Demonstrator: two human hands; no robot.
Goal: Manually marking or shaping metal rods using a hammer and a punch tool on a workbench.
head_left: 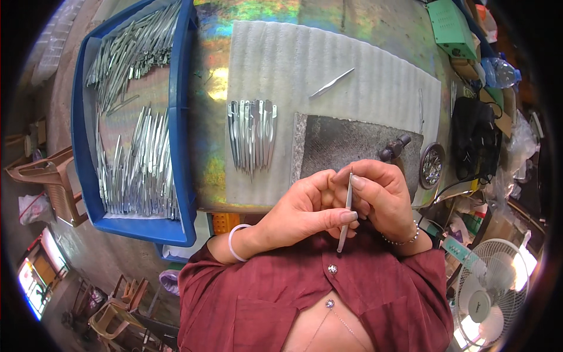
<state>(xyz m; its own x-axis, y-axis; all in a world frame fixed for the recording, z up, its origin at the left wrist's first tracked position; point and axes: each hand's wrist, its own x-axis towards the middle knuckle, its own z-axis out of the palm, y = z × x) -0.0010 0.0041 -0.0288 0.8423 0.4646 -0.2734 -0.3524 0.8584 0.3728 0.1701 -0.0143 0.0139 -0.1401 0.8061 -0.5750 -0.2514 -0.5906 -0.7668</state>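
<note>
Head view: fingers of the left hand and right hand are closed on one slim metal piece, held in front of the maroon shirt, near the dark slab.

The place looked like a small workshop. At the upper left, a deep blue plastic tray held many slim silver metal pieces. Right of centre, a dark-headed hammer rested on a flat, rough grey slab. A boxy pale-green case stood upper right, a round white caged fan lower right.
</note>
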